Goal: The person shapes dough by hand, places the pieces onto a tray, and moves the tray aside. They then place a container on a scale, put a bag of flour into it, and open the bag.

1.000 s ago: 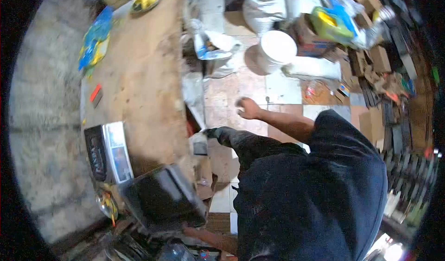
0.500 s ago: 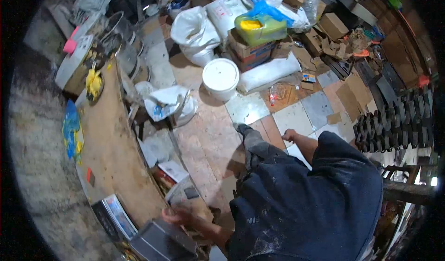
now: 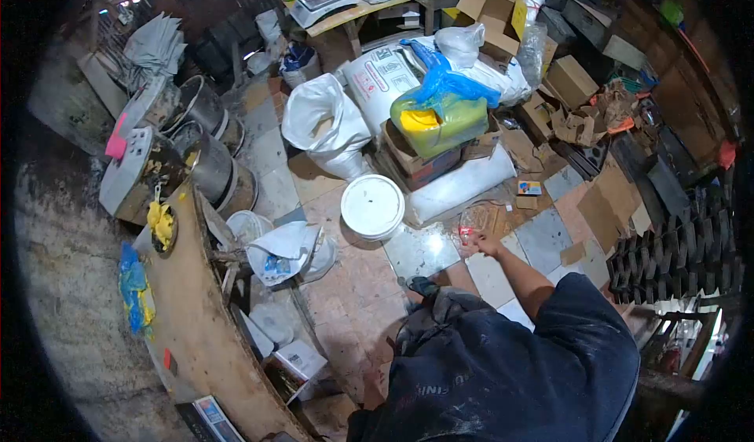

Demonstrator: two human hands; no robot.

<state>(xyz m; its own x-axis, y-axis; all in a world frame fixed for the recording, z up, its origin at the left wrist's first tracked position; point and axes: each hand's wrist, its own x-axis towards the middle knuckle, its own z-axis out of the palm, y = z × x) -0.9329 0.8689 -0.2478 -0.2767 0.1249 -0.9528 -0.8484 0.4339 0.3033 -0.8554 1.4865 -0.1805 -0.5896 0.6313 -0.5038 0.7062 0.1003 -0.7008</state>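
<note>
My right hand point(image 3: 485, 244) hangs in front of my body over the tiled floor point(image 3: 345, 285), its fingers loosely apart and nothing visible in them. In this view its fingertips overlap a clear plastic piece with red on it point(image 3: 466, 231), which lies on the floor. My left hand is out of sight at the lower edge. Close on my left runs a long wooden bench point(image 3: 196, 308), with a red block point(image 3: 168, 359) and a bowl of yellow material point(image 3: 161, 226) on it. A white lidded bucket point(image 3: 373, 206) stands on the tiles ahead.
Behind the bucket are an open white sack point(image 3: 322, 124), a cardboard box point(image 3: 420, 167) under a yellow-green bag point(image 3: 440, 124), and a long white roll point(image 3: 463, 187). Dark stacked metal pieces point(image 3: 671, 261) stand on the right. Metal drums point(image 3: 208, 163) line the left. A scale point(image 3: 323, 2) sits on the far table.
The view has tilted up, bringing the far table into sight. My right hand has swung forward and its fingers have loosened. My left hand, earlier by a grey container at the bench, has left view.
</note>
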